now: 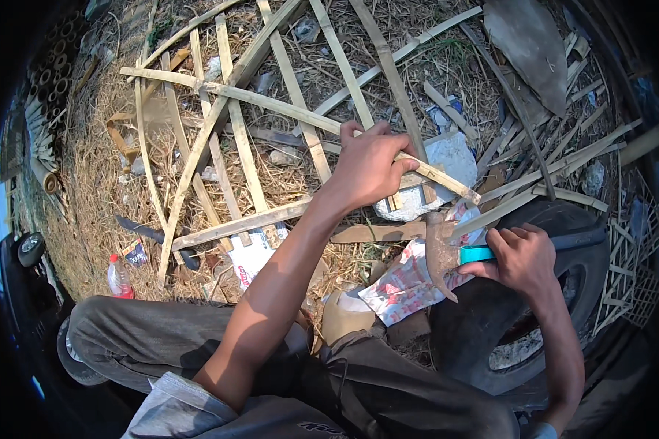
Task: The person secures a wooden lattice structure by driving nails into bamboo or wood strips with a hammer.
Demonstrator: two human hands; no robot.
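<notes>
My left hand (pixel 373 162) is closed round a split bamboo strip (pixel 285 108) near its right end, with the thumb and fingertips on it. The strip crosses a lattice of bamboo slats (pixel 293 80) lying on the ground. Beneath the held end is a pale stone block (pixel 452 157). To the lower right, my right hand (pixel 520 256) grips a claw hammer (pixel 439 252) by its handle, which has a teal band near the rusty head. The hammer's head hangs apart from the strip, over a patterned cloth or sheet (pixel 406 282).
A tire (pixel 461 329) stands beside my right leg. Loose bamboo pieces (pixel 578 157) and a flat slab (pixel 527 51) lie at the right. At left are a dark-bladed knife (pixel 140 228), a bottle with red liquid (pixel 120 278) and a small packet (pixel 135 252) on straw.
</notes>
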